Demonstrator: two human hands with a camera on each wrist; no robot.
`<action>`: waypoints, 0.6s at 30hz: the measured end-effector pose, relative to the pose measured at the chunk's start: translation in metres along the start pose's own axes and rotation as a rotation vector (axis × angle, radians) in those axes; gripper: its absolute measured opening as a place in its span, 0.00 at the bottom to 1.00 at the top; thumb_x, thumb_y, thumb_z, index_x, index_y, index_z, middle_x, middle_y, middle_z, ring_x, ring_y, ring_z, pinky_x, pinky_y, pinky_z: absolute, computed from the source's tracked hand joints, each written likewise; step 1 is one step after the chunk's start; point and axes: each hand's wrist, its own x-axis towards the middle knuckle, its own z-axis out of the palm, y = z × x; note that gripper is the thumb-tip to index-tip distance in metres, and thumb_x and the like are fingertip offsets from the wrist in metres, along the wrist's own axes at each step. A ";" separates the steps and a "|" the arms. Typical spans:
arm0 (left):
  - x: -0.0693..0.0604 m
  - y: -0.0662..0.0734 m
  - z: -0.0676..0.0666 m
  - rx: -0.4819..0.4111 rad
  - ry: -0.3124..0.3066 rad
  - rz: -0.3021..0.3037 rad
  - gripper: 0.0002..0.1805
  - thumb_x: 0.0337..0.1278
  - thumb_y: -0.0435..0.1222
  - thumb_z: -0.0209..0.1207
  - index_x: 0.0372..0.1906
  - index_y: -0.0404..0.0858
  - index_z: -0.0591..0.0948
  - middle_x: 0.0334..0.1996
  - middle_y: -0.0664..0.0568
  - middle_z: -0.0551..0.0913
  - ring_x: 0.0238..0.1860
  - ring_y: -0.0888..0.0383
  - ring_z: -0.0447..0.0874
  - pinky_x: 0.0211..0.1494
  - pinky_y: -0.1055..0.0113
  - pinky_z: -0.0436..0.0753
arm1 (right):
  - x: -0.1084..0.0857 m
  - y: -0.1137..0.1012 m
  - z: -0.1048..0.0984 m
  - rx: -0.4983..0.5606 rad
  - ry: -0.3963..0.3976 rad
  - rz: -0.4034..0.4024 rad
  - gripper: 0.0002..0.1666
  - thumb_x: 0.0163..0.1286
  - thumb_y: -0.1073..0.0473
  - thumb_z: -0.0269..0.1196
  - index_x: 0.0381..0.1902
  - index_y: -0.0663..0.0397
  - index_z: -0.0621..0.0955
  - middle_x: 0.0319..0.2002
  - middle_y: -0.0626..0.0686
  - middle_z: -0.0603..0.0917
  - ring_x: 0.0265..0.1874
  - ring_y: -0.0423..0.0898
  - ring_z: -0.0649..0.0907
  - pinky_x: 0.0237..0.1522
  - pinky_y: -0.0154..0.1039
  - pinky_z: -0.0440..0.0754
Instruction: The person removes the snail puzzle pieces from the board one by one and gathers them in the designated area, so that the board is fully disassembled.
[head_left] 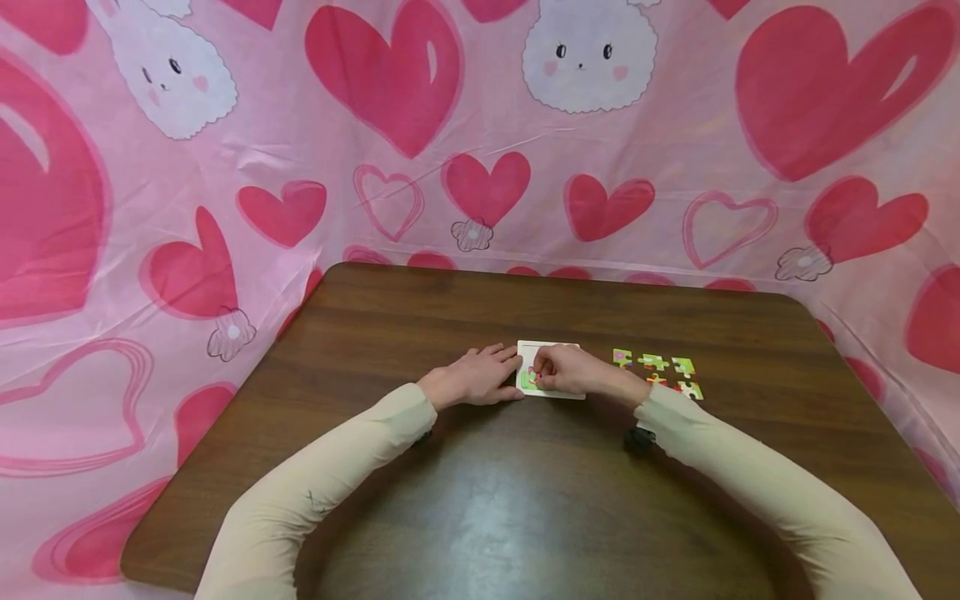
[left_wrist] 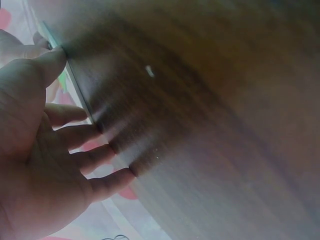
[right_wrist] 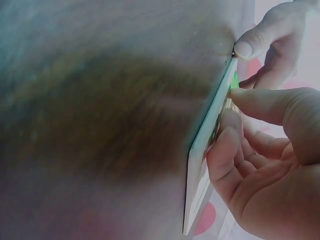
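Observation:
A white puzzle tray [head_left: 555,396] lies flat on the table, with green, colourful puzzle pieces [head_left: 528,380] in its lower left part. My left hand [head_left: 480,377] rests palm down at the tray's left side, fingers spread and straight. Its thumb touches the tray's near left corner. Over the tray, my right hand [head_left: 567,369] has its fingers curled and thumb down at the pieces. In the right wrist view a green puzzle piece [right_wrist: 236,80] rises slightly above the tray's edge by the right thumb; the fingers hide most of what they pinch.
Several loose green puzzle pieces [head_left: 683,367] lie to the right of the tray, some partly behind the right wrist. The brown wooden table [head_left: 480,500] has rounded corners. A pink heart-patterned cloth [head_left: 487,108] hangs behind it and along both sides.

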 end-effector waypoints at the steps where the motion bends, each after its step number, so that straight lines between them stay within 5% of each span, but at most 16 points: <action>1: 0.000 0.000 0.000 0.000 -0.001 0.000 0.35 0.67 0.59 0.50 0.71 0.44 0.65 0.76 0.46 0.59 0.76 0.43 0.56 0.71 0.40 0.63 | 0.000 -0.001 0.000 0.001 0.001 0.004 0.08 0.59 0.63 0.69 0.33 0.56 0.79 0.26 0.46 0.82 0.26 0.36 0.77 0.33 0.31 0.75; 18: -0.001 0.001 0.001 0.018 -0.010 -0.011 0.37 0.68 0.60 0.49 0.74 0.45 0.62 0.77 0.48 0.59 0.77 0.45 0.55 0.72 0.41 0.63 | -0.006 -0.011 -0.004 0.033 0.088 0.047 0.05 0.61 0.63 0.67 0.27 0.50 0.81 0.23 0.44 0.81 0.21 0.38 0.74 0.26 0.32 0.71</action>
